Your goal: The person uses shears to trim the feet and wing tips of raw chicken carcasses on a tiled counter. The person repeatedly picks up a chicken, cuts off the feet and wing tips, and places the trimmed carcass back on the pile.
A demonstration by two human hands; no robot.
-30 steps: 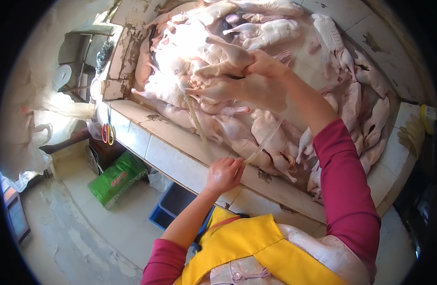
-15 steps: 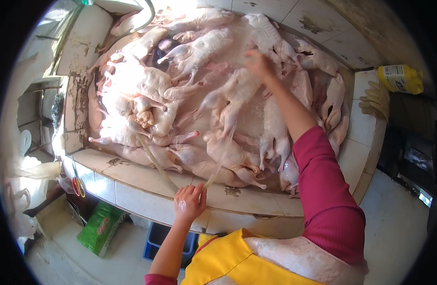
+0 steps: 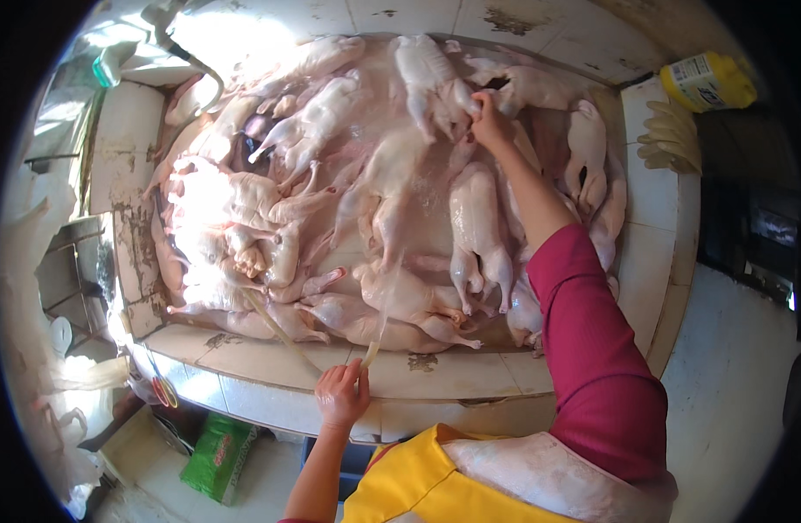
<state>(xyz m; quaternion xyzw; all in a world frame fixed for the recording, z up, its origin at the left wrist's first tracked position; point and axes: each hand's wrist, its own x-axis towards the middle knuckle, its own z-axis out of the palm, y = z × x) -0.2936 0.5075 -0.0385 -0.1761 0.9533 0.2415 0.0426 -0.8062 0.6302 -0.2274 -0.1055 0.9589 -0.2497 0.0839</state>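
The left hand is closed around a hose just behind its outlet, at the near rim of the tiled basin; the right hand reaches across, its fingers apparently clamped on the leg of a poultry carcass. Grip the hose close to its outlet so that the wrist alone steers the jet of water, and avoid kinking the length that trails back into the basin. Since wet skin is likely slippery, grasp the leg firmly near its end and apply a steady pull, not a jerk. Direct the jet at the gripped bird; its exact landing point is hard to make out. The carcass lies in the far middle part of the basin, its legs toward the right hand. It is plucked, wet and pale cream, with ridged skin along the body. Around it, other carcasses of similar colour lie in shallow, cloudy water. Beyond, rubber gloves and a yellow container occupy the right-hand ledge.
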